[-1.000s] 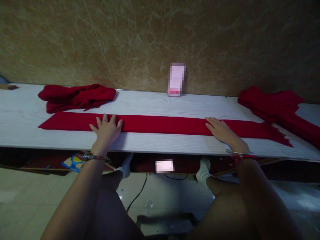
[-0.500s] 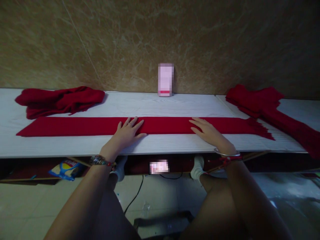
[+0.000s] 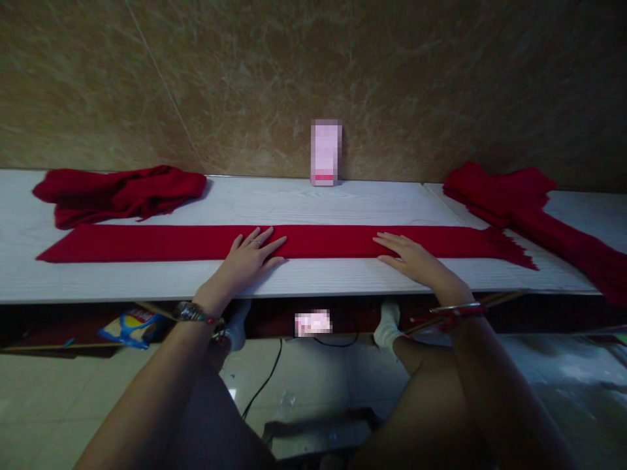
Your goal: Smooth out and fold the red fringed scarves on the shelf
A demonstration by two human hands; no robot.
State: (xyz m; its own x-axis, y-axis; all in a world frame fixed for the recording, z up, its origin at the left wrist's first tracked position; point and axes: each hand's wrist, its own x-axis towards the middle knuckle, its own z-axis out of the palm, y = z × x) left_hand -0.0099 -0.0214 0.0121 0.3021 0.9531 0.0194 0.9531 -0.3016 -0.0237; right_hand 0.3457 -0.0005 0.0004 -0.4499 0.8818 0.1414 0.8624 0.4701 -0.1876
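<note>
Left hand (image 3: 249, 254) has slid along the red scarf (image 3: 328, 240) toward its middle compared with a second ago; right hand (image 3: 414, 258) is in about the same spot on it. Both hands lie palm down, fingers extended and slightly spread, pressing flat on the fabric and gripping nothing. Scarf lies stretched lengthwise along the white table (image 3: 294, 202), near the front edge, fringed end to the right. Crumpled red cloth (image 3: 122, 192) sits at the back left, just behind the scarf's left end. Red pile (image 3: 514, 196) is at the back right, trailing toward the right edge. Pink box (image 3: 326, 153) stands upright against the wall, behind the scarf's middle. Beaded bracelet (image 3: 193, 313) on left wrist, bangle (image 3: 458, 308) on right.
</note>
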